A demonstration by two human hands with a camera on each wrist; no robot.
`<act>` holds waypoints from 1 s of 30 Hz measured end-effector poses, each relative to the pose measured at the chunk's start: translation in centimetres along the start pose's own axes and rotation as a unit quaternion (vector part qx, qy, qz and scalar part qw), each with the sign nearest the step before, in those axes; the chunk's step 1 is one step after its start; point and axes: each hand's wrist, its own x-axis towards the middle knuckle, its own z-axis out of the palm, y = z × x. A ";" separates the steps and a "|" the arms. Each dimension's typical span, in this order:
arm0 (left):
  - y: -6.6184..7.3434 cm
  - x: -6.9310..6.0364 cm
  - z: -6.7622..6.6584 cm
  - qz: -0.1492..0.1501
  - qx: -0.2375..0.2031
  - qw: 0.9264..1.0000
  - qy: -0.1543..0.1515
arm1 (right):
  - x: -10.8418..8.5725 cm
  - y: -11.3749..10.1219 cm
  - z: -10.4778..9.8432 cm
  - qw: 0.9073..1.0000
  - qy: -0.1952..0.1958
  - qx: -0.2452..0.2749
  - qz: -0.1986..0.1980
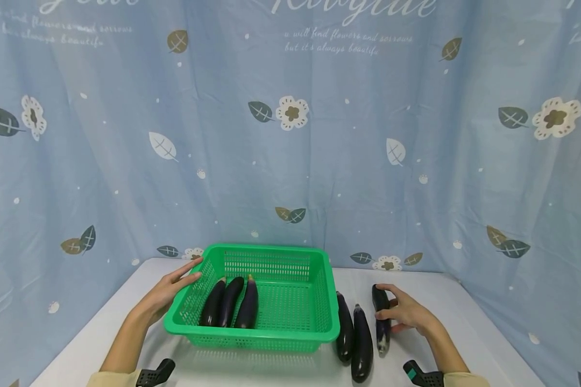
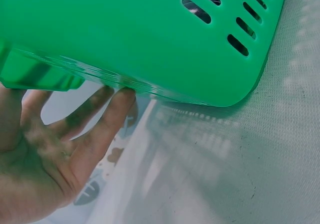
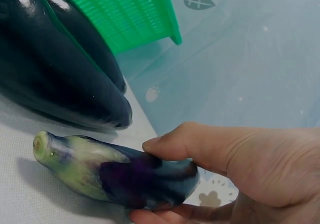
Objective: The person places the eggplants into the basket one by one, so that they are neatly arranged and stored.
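A green plastic basket (image 1: 266,337) stands on the table with three dark eggplants (image 1: 248,305) lying on the left of its floor. My left hand (image 1: 167,290) touches the basket's left side, its fingers extended; in the left wrist view, fingertips of the left hand (image 2: 55,154) meet the green wall. Right of the basket, my right hand (image 1: 406,312) holds an eggplant (image 1: 382,328) between thumb and fingers. The right wrist view shows this eggplant (image 3: 85,166) with a pale, greenish stem end, lying at the table surface in the right hand (image 3: 240,169).
Two more eggplants (image 1: 362,344) lie side by side on the white table (image 1: 426,287), close against the basket's right wall. Behind the table hangs a blue curtain (image 1: 339,161) printed with leaves and flowers.
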 end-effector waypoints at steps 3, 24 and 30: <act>-0.1 0.0 0.1 -0.001 0.000 1.000 0.001 | 0.0 0.0 0.0 1.000 -0.001 -0.002 -0.001; -0.3 0.1 0.1 0.003 0.003 1.000 -0.005 | -0.3 -0.1 -0.1 1.000 -0.006 0.000 -0.007; -0.2 0.0 0.0 0.000 0.003 1.000 0.000 | -0.2 0.0 -0.2 1.000 0.001 0.007 -0.013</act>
